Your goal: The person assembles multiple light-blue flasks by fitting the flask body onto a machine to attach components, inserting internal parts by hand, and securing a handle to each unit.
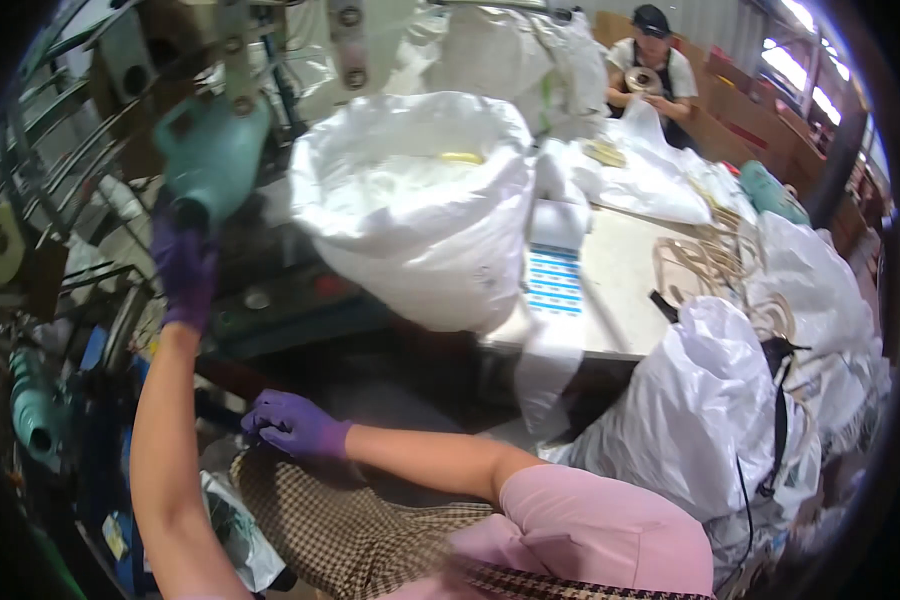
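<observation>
My left hand [185,265], in a purple glove, reaches up at the left and is closed on the neck end of a green plastic jug [220,150]. The jug is tilted, its dark mouth toward my hand and its handle at the upper left, below a metal machine part [235,50]. My right hand [298,424], also gloved in purple, is low in front of my checked apron [310,525]. Its fingers are curled in; whether they hold anything is hidden. Right of the jug stands a large open white sack [420,260] with white material and a yellow piece inside.
A pale table [620,275] bears a strip of blue-and-white labels [555,280] and coiled tan strapping [715,255]. White bags [685,410] crowd the right. Metal racks [45,170] and another green bottle [35,415] stand left. Another person [653,75] works at the back.
</observation>
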`<state>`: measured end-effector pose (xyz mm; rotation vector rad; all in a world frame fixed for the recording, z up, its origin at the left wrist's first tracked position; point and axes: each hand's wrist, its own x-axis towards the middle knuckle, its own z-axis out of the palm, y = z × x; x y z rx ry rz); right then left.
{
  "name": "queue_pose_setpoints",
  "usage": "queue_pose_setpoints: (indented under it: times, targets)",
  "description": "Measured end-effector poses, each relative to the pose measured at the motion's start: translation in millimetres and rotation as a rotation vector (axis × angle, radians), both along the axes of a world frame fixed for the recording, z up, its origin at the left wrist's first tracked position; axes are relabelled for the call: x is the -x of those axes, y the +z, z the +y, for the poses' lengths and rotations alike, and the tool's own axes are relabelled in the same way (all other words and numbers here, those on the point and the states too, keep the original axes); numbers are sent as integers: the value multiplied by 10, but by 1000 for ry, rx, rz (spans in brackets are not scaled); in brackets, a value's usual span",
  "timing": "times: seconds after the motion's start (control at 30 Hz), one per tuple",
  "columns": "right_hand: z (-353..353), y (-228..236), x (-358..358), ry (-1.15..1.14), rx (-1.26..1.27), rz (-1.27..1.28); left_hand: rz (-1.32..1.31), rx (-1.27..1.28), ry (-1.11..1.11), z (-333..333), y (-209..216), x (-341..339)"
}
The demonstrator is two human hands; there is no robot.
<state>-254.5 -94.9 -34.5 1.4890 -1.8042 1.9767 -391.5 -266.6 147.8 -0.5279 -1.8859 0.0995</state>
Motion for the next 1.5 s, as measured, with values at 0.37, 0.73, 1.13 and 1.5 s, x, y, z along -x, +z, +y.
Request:
queue_pose_setpoints:
  times: [0.37, 0.73, 1.13, 1.5]
  targets:
    - [3358, 292, 487, -1260, -115, 469, -246, -672, 169, -930, -388, -2559]
    - [7143, 818, 676, -1965, -812, -647, -1130, -1349, -110, 121, -822, -2156]
    - [8558, 179, 491, -1949, -616, -330, -1183, -1353, -45, 314, -681, -1664]
    - [3209, 1904, -213, -233, -112, -236, -1135, -1487, -288, 299, -893, -2101]
